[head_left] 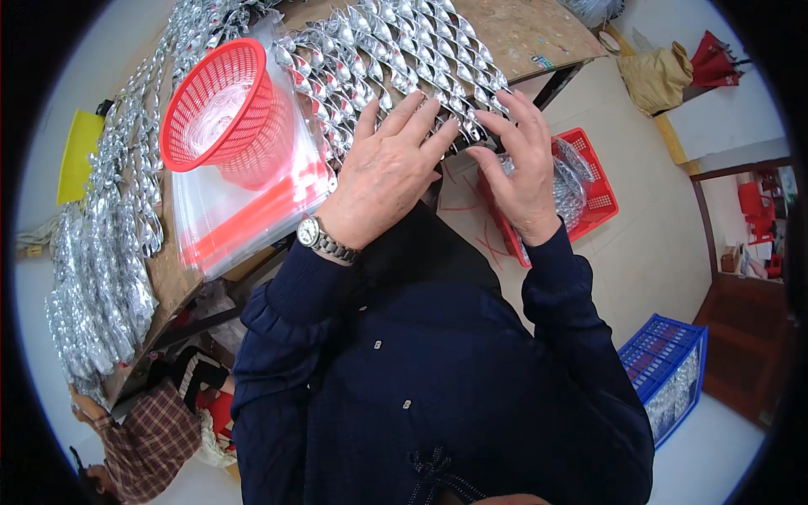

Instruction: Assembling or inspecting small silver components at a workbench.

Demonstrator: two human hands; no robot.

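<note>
Several twisted shiny silver strips (404, 50) lie side by side across the table, their near ends reaching the front edge. My left hand (383, 168), with a metal watch (320, 238) on its wrist, rests palm down over those ends, fingers spread. Just to its right, my right hand (523, 168) is raised at the table edge beside the outermost strip. Its thumb and fingers are apart, and I see nothing between them. What lies under the left palm is hidden.
A red plastic basket (187, 153) stands on clear plastic bags (210, 210) at the left. More silver strips (105, 295) hang over the far-left edge. On the floor are a red crate (602, 198) and a blue crate (656, 358). A person in a checked shirt (151, 442) is at lower left.
</note>
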